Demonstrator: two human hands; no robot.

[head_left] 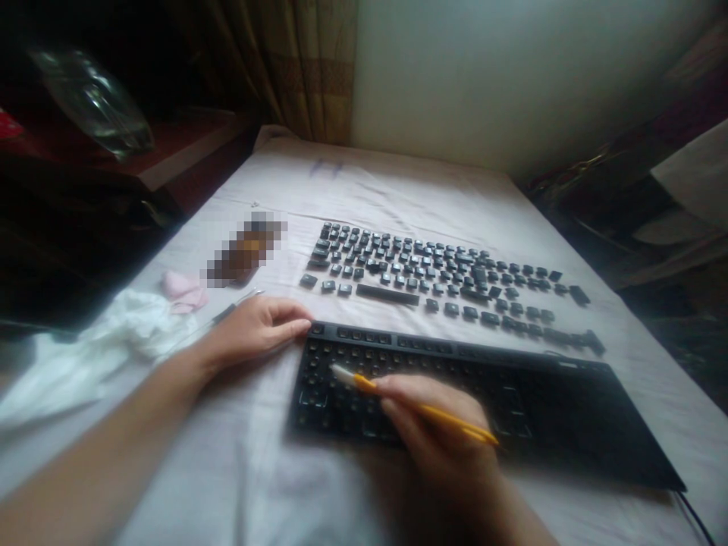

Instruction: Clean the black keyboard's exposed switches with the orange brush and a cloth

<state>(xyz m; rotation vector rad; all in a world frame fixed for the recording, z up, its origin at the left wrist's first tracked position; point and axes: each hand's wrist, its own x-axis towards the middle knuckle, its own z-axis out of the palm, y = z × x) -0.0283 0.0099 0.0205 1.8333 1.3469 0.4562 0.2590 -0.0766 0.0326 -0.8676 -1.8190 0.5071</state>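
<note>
A black keyboard (pixel 580 425) with its keycaps off lies at a slant on the sheet, bare key sockets showing. My left hand (pixel 255 326) rests at its upper left corner, fingertips and thumb closed together on the edge. Over the keyboard's left half, my right hand (pixel 437 417) grips a slim brush (pixel 455 423) with a yellow handle. The brush's pale tip points left, at the key sockets; whether it touches them I cannot tell. Beyond the keyboard, loose black keycaps (pixel 398 267) are laid out in rows, with a long spacebar (pixel 387 294) among them.
White crumpled cloth (pixel 130 326) and a pink piece (pixel 185 292) lie left of my left hand. A thin tool (pixel 233 307) lies partly behind that hand. Farther back is a pixelated, brownish object (pixel 244 254). A cable (pixel 697 516) leaves the keyboard's right end.
</note>
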